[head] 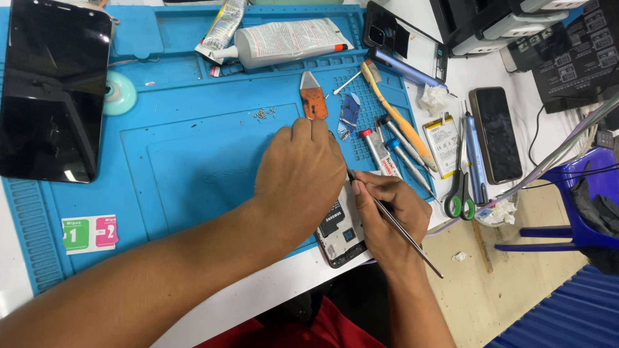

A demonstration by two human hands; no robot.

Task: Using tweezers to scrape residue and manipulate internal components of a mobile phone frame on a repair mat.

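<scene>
My left hand (300,171) rests with curled fingers on an opened phone (342,235) that lies at the front edge of a blue work mat (193,154); most of the phone is hidden under the hand. My right hand (387,216) pinches thin metal tweezers (403,235) like a pen, their tip pointing into the phone beside my left hand. The phone's dark inner parts show below the hands.
A large dark phone screen (55,90) lies at the mat's left. Glue tubes (284,40), a toothbrush (393,109), screwdrivers (403,151), small screws (261,114), an orange pry tool (314,98), scissors (459,190), a battery (442,135) and another phone (495,134) lie around.
</scene>
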